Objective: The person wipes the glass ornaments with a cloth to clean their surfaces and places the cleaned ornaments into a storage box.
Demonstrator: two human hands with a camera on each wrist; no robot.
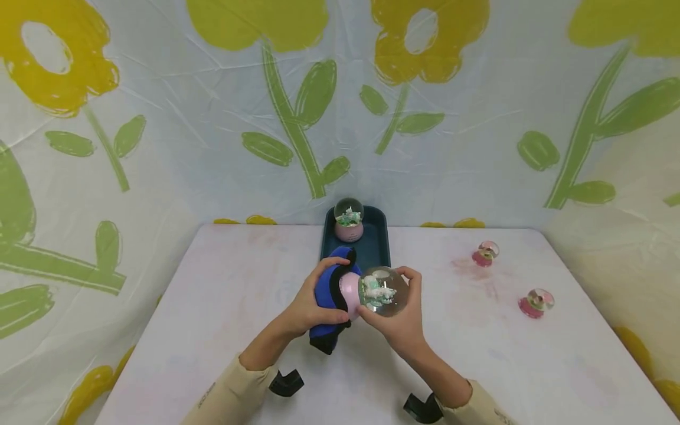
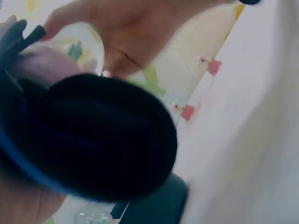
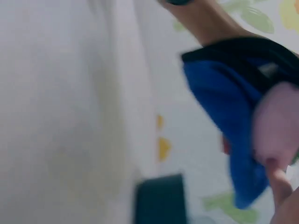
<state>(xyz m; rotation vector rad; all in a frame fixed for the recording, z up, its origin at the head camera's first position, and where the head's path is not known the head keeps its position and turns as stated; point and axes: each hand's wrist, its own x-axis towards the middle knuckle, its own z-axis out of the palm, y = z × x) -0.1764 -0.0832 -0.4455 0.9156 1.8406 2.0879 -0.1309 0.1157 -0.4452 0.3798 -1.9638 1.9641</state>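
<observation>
A large snow globe [image 1: 383,293] with a pink base lies on its side in the air over the table, its glass ball to the right. My left hand [image 1: 301,308] holds a blue cloth with black trim [image 1: 323,289] around the base. On the other side my right hand [image 1: 399,330] grips the glass ball, thumb near where ball and base meet. The pink base [image 3: 278,126] shows past the cloth in the right wrist view. Dark folded cloth [image 2: 103,140] fills much of the left wrist view and hides part of the globe.
Behind my hands a dark teal tray [image 1: 378,233] sits at the table's back edge, with a second snow globe [image 1: 349,230] upright on it. Two small pink globes, one farther back [image 1: 485,254] and one nearer [image 1: 534,304], stand on the right of the white table [image 1: 223,319].
</observation>
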